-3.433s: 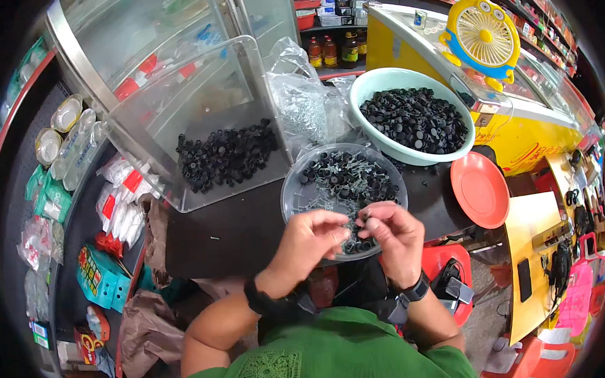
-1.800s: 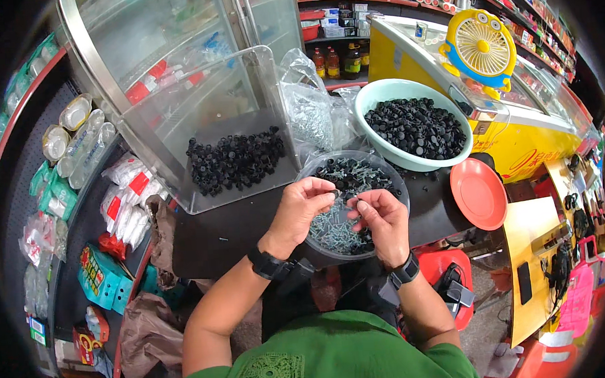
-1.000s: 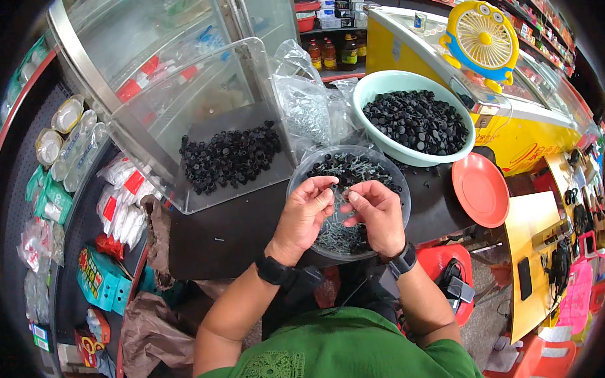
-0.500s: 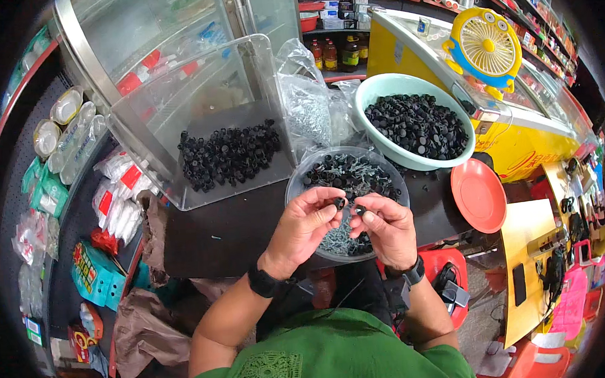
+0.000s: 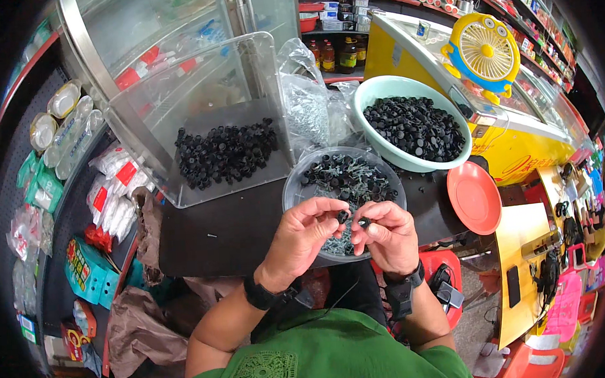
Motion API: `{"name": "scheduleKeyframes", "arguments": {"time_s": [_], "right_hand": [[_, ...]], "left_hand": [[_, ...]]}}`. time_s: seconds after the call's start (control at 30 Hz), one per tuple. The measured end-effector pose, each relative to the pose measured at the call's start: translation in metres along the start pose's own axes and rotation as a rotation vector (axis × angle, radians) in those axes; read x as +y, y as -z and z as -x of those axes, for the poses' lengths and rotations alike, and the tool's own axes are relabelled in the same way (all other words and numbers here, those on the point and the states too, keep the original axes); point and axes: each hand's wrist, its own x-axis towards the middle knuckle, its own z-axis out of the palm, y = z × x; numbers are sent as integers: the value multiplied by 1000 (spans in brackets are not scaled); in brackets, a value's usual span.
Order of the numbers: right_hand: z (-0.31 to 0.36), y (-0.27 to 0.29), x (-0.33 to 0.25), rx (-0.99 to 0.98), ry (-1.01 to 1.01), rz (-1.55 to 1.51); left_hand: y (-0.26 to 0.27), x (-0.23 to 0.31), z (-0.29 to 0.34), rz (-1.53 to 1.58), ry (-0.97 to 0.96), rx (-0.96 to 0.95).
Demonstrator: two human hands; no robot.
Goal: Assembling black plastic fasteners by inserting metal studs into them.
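The left hand [image 5: 304,235] has its thumb and forefinger pressed together on one black cap [image 5: 343,217], which sits right at the fingertips, at about 1 o'clock from the palm. The right hand [image 5: 394,238] pinches a small black piece [image 5: 364,222] in the same manner, at its 11 o'clock side; a pale spot shows on it, but it is too small for me to tell what this is. The two pieces face each other, near but not touching, with a narrow gap between.

Both hands are above the near part of a round clear tub [image 5: 290,195], its 6 o'clock side. Inside the tub, pale metal screws [image 5: 340,247] lie mixed with more black caps [image 5: 376,179].

Outward from the hands, a mint-green basin [image 5: 409,159] full of black caps stands at 1 o'clock, and a red-orange plate [image 5: 475,198] is at 3 o'clock. Toward 11 o'clock I see a transparent plastic bag [image 5: 309,118] with screws in it. At 10 o'clock there is a clear plastic bin [image 5: 235,115], tilted, with a heap of caps. At 9 o'clock one loose screw [image 5: 212,235] lies on the dark table [image 5: 204,257].
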Motion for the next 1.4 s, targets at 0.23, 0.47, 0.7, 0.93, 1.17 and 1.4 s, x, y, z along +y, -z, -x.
{"name": "scheduleKeyframes", "arguments": {"time_s": [0.23,0.47,0.7,0.93,1.17,1.4], "right_hand": [[3,-16,-8,50,86,360],[5,-24,-6,110,222,633],[5,-27,-10,113,309,931],[6,-24,-14,125,341,933],[6,-22,-17,97,387,978],[4,-22,-23,82,466,1075]], "left_hand": [[-2,-1,3,122,44,21],[2,-7,3,232,85,3],[-5,-6,4,223,121,39],[-6,-8,3,197,126,39],[-10,-8,2,220,151,60],[-15,-7,0,194,148,47]]}}
